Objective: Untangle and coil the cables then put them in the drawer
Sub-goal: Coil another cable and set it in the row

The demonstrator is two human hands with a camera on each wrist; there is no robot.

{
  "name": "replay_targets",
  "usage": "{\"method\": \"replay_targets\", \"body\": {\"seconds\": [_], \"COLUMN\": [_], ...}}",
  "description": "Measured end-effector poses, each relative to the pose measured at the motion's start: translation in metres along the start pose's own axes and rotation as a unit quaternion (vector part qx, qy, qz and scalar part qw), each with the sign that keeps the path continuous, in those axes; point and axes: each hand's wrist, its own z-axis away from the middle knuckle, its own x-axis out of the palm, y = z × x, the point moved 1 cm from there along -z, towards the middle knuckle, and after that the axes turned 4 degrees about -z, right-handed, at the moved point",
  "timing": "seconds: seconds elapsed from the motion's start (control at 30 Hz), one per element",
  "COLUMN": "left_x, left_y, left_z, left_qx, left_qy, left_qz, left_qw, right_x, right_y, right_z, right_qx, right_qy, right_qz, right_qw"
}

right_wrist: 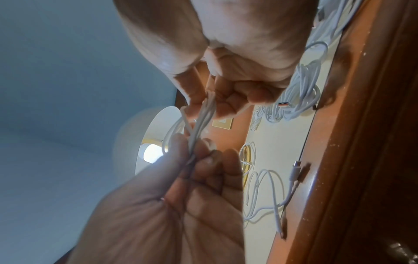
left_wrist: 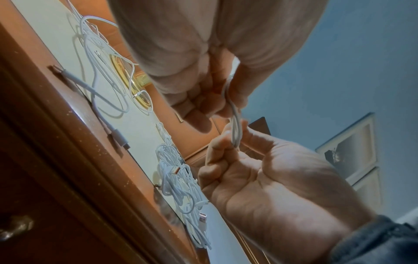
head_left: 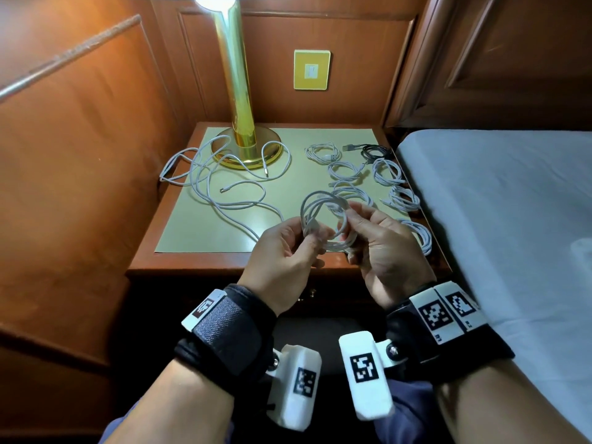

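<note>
1. A white cable wound into a round coil (head_left: 325, 221) is held up at frame centre in the head view, above the front edge of the wooden bedside tabletop (head_left: 179, 261).
2. The left hand (head_left: 282, 251) is seen pinching the coil's lower-left side, fingers curled around the strands; in the right wrist view the strands (right_wrist: 201, 125) are shown running between thumb and fingers.
3. The right hand (head_left: 384, 248) is seen pinching the coil's right side between thumb and forefinger, the other fingers curled below.
4. Loose white cables (head_left: 221, 190) are spread uncoiled over the pale green mat (head_left: 288, 136) at centre left, some looped around the round base of the brass lamp (head_left: 238, 123).
5. Several coiled white cables (head_left: 346, 169) are laid at centre right of the mat, with a coiled black cable (head_left: 374, 152) just behind them; one more white coil (head_left: 419, 237) lies near the tabletop's right edge.
6. A grey-sheeted bed (head_left: 499, 203) is noted at the right of the frame, beside the tabletop.
7. A yellow wall switch plate (head_left: 311, 69) is fixed on the wood panelling at upper centre.
8. A drawer knob (left_wrist: 16, 227) is visible at lower left of the left wrist view; whether the drawer is closed cannot be told.
</note>
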Motion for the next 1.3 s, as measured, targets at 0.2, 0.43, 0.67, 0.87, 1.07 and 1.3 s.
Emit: {"method": "replay_targets", "body": {"seconds": [0.2, 0.43, 0.67, 0.87, 1.07, 1.3], "left_x": [-0.006, -0.009, -0.010, -0.005, -0.001, 0.001], "left_y": [-0.001, 0.000, -0.001, -0.005, -0.003, 0.000], "left_z": [0.002, 0.001, 0.001, -0.001, -0.002, -0.002], "left_qx": [-0.009, 0.008, 0.025, -0.010, -0.048, -0.131], "left_qy": [-0.048, -0.050, -0.043, 0.008, 0.057, 0.087], "left_qz": [-0.029, -0.095, -0.170, -0.128, -0.067, 0.109], "left_qw": [0.998, 0.994, 0.984, 0.992, 0.995, 0.981], "right_x": [-0.004, -0.013, -0.013, -0.013, -0.007, 0.002], "right_y": [0.001, 0.001, -0.001, 0.003, 0.003, -0.002], "right_z": [0.001, -0.004, 0.003, 0.000, 0.004, 0.011], "right_qx": [-0.039, -0.066, -0.105, -0.103, -0.157, -0.246], "right_qy": [0.012, 0.041, 0.022, 0.014, 0.022, 0.016], "right_qz": [0.067, 0.140, 0.231, 0.249, 0.290, 0.280], "right_qw": [0.997, 0.987, 0.967, 0.963, 0.944, 0.928]}}
